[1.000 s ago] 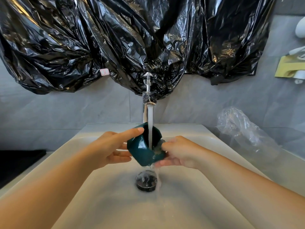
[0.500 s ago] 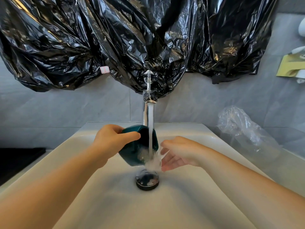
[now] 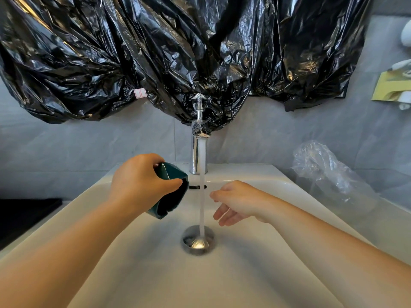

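you're on the rinse step w/ the cup [image 3: 171, 202], by the look of it. your left hand [image 3: 138, 185] has it, fingers over the top and thumb curled across the rim, so it's a full wrap-around hold. the cup's tilted, mouth facing down and to the right. it's up in the air over the sink [image 3: 244, 274], just left of the water [image 3: 202, 185] and not touching it. nothing's pouring out that i can see, so i'd guess it's empty or close to it.

your right hand [image 3: 235, 202] is loose and open, fingers relaxed and pointing toward the stream, holding nothing. it sits just right of the water, near the cup but apart from it, w/ the stream between the two.

the tap [image 3: 196, 156] is on, water dropping straight onto the drain plug [image 3: 198, 240].

next move, imo: either bring the cup under the stream for a rinse pass, or call it clean and shut the tap w/ the free right hand. the knob is up against the black bag [image 3: 155, 52] hanging behind, so reach in w/o snagging the plastic. wet cup + one hand = slip risk, so hold tight til it's set down. the ledge near the clear bag [image 3: 329, 174] on the right looks like one spot for it.
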`<state>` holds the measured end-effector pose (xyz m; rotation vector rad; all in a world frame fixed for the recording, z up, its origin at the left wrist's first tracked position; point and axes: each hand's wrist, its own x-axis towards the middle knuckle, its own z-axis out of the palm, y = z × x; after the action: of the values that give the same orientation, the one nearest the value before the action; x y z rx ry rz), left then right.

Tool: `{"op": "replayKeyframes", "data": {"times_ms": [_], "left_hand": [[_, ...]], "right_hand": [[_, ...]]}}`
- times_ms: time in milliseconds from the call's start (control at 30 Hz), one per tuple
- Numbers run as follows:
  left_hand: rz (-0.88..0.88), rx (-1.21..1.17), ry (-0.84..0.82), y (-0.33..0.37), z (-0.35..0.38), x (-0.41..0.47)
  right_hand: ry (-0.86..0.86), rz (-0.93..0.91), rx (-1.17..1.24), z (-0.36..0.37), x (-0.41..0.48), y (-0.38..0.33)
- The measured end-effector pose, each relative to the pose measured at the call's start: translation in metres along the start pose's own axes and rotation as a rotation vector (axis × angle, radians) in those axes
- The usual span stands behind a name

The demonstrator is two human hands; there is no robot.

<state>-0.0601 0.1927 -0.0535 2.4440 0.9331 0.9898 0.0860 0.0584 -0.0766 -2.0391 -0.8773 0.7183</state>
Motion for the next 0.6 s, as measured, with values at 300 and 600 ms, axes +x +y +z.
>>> {"op": "replayKeyframes", "data": {"times_ms": [300, 600], "left_hand": [[-0.393, -0.637, -0.262, -0.002, 0.015, 0.002], [-0.396, -0.669, -0.385, -0.003, 0.015, 0.005]], "right_hand": [[-0.059, -0.055, 0.034, 0.002, 0.002, -0.003], [-0.116, -0.019, 0.214, 0.008, 0.004, 0.002]]}}
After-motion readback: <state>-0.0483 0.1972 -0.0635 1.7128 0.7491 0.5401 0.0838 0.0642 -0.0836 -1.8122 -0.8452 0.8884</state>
